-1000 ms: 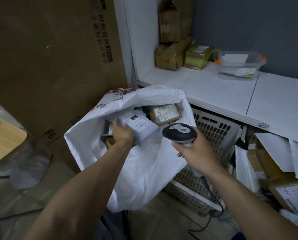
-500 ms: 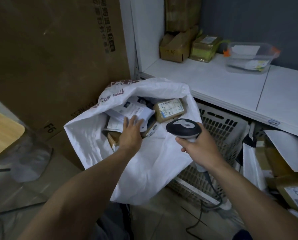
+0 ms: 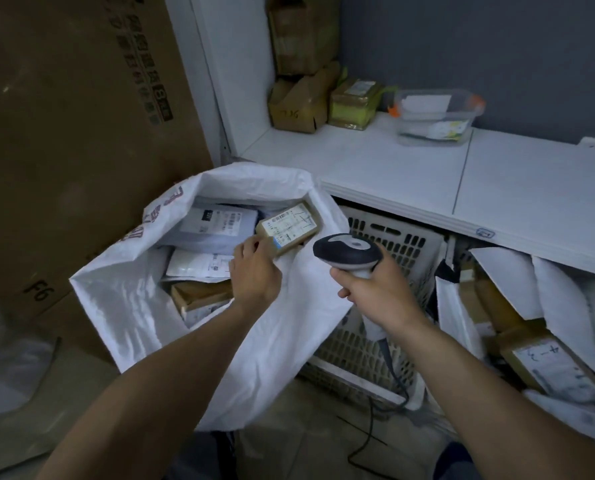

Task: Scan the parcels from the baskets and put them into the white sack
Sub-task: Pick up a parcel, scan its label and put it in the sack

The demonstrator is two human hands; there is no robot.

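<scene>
Grey wall backs a white shelf [image 3: 393,168], where taped cardboard boxes [image 3: 299,102] are stacked in the corner beside a clear plastic tub [image 3: 434,116] with orange clips. A tall cardboard sheet [image 3: 64,133] leans at the left.

On the floor in front of the shelf the white sack [image 3: 254,358] stands open and well filled. A grey mailer [image 3: 216,226] lies at the back of it, and a small brown parcel [image 3: 289,225] with a printed label is propped against the right side of the mouth. The left hand [image 3: 254,271] reaches into the sack, its fingers curled at the near corner of the brown parcel (they are tucked under the hand, so I cannot tell whether they pinch it or only touch it).

The right hand [image 3: 375,296] is wrapped firmly round the handle of a barcode scanner [image 3: 346,251], held just right of the sack's mouth; its cable [image 3: 370,427] trails to the floor. Behind the scanner sits a white slotted basket [image 3: 403,251] under the shelf. Further right, white mailers [image 3: 507,282] and a labelled box [image 3: 548,368] are piled together.
</scene>
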